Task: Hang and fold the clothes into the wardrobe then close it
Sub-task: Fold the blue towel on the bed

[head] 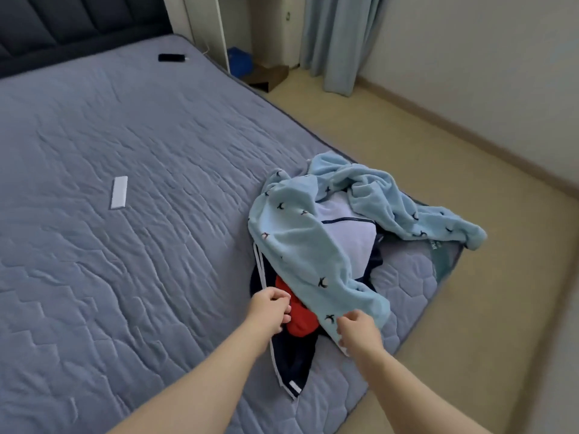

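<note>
Laundry is heaped at the near right corner of the grey-blue quilted bed (109,292), and it is being picked apart right now. Across the top a light-blue fleece garment with small dark bird motifs (300,245) is draped. Beneath it are bundled a pale lilac top with a dark trim line (344,227), a navy garment with white side stripes (291,371) and a bright red cloth item (300,321).

The fleece's near hem is pinched by the right hand (357,332), thumb and fingers curled onto the cloth. The left hand (271,308) is bunched at the red item's edge, fingertips drawn together and seemingly pinching it, just beside the white stripes.

One piece at a time is the way here. The fleece is best peeled up by its hem while the layers below are held down, so the whole bundle is not dragged over the right edge, which one fleece end already reaches past. Once free, it can be shaken out before it is hung or folded.

No wardrobe is in view, so nothing can be called put away. On the floor beyond the far right corner a blue box (239,59) is seen beside brown cardboard (269,76). What is in them cannot be made out.
</note>
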`<state>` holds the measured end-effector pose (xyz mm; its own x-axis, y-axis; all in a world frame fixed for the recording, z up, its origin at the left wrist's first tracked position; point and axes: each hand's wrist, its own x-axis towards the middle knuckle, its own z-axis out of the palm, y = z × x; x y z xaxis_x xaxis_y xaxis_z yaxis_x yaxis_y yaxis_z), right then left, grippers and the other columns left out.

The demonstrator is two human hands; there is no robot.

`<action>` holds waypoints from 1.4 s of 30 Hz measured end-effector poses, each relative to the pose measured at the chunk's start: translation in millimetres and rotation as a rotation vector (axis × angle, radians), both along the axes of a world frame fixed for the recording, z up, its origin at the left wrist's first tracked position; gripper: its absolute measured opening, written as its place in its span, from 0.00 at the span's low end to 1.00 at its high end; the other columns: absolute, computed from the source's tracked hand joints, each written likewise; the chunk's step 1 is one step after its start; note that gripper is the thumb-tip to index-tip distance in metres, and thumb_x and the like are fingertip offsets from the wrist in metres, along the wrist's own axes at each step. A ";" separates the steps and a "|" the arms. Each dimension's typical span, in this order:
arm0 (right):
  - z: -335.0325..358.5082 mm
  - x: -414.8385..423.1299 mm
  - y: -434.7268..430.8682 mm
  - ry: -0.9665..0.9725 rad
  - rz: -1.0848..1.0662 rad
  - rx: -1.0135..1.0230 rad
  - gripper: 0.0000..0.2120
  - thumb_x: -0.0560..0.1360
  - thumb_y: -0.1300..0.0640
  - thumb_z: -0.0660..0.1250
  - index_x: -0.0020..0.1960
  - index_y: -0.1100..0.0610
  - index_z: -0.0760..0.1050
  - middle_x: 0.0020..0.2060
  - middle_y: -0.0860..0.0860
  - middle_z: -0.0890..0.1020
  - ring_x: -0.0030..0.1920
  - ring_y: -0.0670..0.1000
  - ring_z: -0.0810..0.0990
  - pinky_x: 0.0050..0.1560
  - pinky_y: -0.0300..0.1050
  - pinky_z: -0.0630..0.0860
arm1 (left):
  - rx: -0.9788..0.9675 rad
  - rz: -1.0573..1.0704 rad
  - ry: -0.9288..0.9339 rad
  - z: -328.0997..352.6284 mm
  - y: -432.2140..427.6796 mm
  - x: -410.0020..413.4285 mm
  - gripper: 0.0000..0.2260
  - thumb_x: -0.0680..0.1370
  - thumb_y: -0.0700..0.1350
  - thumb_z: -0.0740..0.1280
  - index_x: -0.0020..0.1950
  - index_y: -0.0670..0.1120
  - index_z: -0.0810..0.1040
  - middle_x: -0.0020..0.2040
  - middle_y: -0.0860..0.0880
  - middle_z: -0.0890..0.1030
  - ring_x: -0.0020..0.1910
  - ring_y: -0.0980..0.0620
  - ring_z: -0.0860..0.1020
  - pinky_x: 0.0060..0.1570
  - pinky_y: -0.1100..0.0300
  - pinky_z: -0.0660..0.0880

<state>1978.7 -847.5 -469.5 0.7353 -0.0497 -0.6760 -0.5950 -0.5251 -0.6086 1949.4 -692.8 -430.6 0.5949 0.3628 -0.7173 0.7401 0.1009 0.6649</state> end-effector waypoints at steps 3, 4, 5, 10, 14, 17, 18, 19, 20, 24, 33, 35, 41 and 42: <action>-31.8 67.1 2.0 0.014 0.146 -0.073 0.07 0.75 0.63 0.55 0.47 0.59 0.72 0.35 0.53 0.74 0.32 0.50 0.69 0.30 0.40 0.64 | 0.014 -0.010 0.067 -32.0 -9.6 47.4 0.07 0.79 0.41 0.59 0.44 0.48 0.74 0.37 0.51 0.76 0.31 0.55 0.73 0.27 0.66 0.68; -42.3 85.5 4.4 0.000 0.196 -0.099 0.11 0.76 0.62 0.55 0.56 0.59 0.72 0.40 0.55 0.77 0.33 0.50 0.70 0.29 0.41 0.65 | 0.022 -0.024 0.087 -42.2 -10.6 58.6 0.07 0.79 0.42 0.59 0.44 0.49 0.74 0.38 0.51 0.76 0.33 0.55 0.74 0.28 0.66 0.69; -54.4 100.7 5.8 -0.020 0.249 -0.121 0.17 0.76 0.61 0.56 0.64 0.57 0.68 0.49 0.57 0.78 0.36 0.52 0.73 0.30 0.42 0.67 | 0.027 -0.029 0.102 -52.5 -10.8 67.6 0.07 0.78 0.42 0.59 0.44 0.50 0.74 0.40 0.51 0.77 0.34 0.55 0.75 0.28 0.66 0.70; -98.6 140.4 9.0 -0.100 0.418 -0.216 0.34 0.74 0.56 0.61 0.75 0.48 0.50 0.71 0.48 0.61 0.65 0.59 0.65 0.56 0.51 0.69 | -0.021 0.043 0.196 -91.5 -13.6 93.1 0.06 0.79 0.44 0.59 0.44 0.51 0.74 0.45 0.51 0.77 0.42 0.54 0.78 0.39 0.61 0.75; -110.7 149.8 5.3 -0.060 0.368 -0.040 0.31 0.74 0.61 0.60 0.73 0.46 0.55 0.51 0.50 0.77 0.48 0.55 0.77 0.46 0.47 0.74 | -0.110 0.116 0.223 -105.1 -21.0 95.4 0.05 0.80 0.44 0.59 0.48 0.50 0.75 0.47 0.50 0.77 0.44 0.54 0.77 0.42 0.60 0.76; -90.2 139.3 9.5 -0.042 0.320 0.206 0.23 0.74 0.66 0.55 0.64 0.49 0.73 0.47 0.45 0.81 0.48 0.49 0.79 0.43 0.39 0.73 | -0.161 0.182 0.188 -102.0 -23.1 90.9 0.08 0.81 0.47 0.58 0.57 0.48 0.74 0.49 0.52 0.74 0.51 0.53 0.74 0.48 0.58 0.74; -78.4 132.2 12.9 -0.011 0.294 0.305 0.22 0.74 0.68 0.55 0.57 0.49 0.78 0.47 0.44 0.82 0.50 0.47 0.79 0.43 0.36 0.73 | -0.186 0.197 0.171 -98.2 -23.6 90.4 0.11 0.81 0.50 0.57 0.60 0.49 0.72 0.50 0.54 0.73 0.52 0.54 0.73 0.52 0.58 0.71; -66.0 122.8 16.8 0.034 0.298 0.370 0.22 0.74 0.68 0.55 0.52 0.47 0.80 0.45 0.42 0.84 0.49 0.43 0.80 0.41 0.33 0.73 | -0.221 0.225 0.153 -92.3 -23.5 89.9 0.13 0.81 0.53 0.56 0.62 0.50 0.71 0.51 0.55 0.72 0.53 0.55 0.72 0.54 0.59 0.68; -52.5 110.7 20.5 0.087 0.333 0.407 0.22 0.74 0.68 0.55 0.47 0.44 0.81 0.41 0.40 0.84 0.45 0.39 0.81 0.38 0.30 0.73 | -0.269 0.278 0.145 -86.1 -23.2 87.8 0.16 0.80 0.56 0.55 0.64 0.50 0.70 0.53 0.55 0.72 0.55 0.54 0.72 0.55 0.59 0.67; -7.7 68.9 27.5 0.250 0.443 0.489 0.21 0.73 0.68 0.56 0.44 0.48 0.82 0.32 0.44 0.81 0.33 0.40 0.77 0.33 0.31 0.70 | -0.381 0.545 0.079 -49.8 -15.4 75.5 0.18 0.76 0.51 0.67 0.62 0.43 0.72 0.55 0.41 0.79 0.54 0.42 0.78 0.57 0.48 0.75; 93.1 28.2 46.4 0.333 -0.074 0.558 0.11 0.77 0.51 0.62 0.55 0.57 0.74 0.49 0.53 0.78 0.40 0.52 0.78 0.37 0.45 0.73 | -0.204 0.459 -0.251 82.8 49.7 -15.6 0.07 0.77 0.40 0.66 0.54 0.47 0.77 0.46 0.44 0.83 0.42 0.48 0.81 0.40 0.57 0.78; 114.0 15.8 59.9 0.332 -0.098 0.617 0.18 0.78 0.48 0.61 0.63 0.56 0.70 0.54 0.54 0.77 0.45 0.54 0.78 0.39 0.47 0.73 | -0.183 0.417 -0.302 114.7 64.5 -41.8 0.06 0.77 0.39 0.65 0.52 0.47 0.77 0.43 0.46 0.83 0.39 0.49 0.81 0.37 0.59 0.78; 157.3 -29.9 103.5 0.439 -0.081 0.774 0.27 0.76 0.44 0.63 0.69 0.57 0.65 0.53 0.56 0.78 0.48 0.56 0.80 0.43 0.50 0.76 | -0.256 0.346 -0.435 178.7 92.0 -147.4 0.09 0.74 0.37 0.67 0.51 0.47 0.80 0.44 0.44 0.84 0.42 0.47 0.82 0.42 0.55 0.79; 165.2 -38.7 111.8 0.462 -0.058 0.817 0.24 0.76 0.47 0.64 0.67 0.58 0.68 0.48 0.56 0.80 0.44 0.55 0.81 0.40 0.49 0.77 | -0.275 0.315 -0.430 186.1 91.6 -165.4 0.10 0.72 0.38 0.69 0.52 0.47 0.80 0.45 0.43 0.84 0.44 0.47 0.82 0.43 0.55 0.79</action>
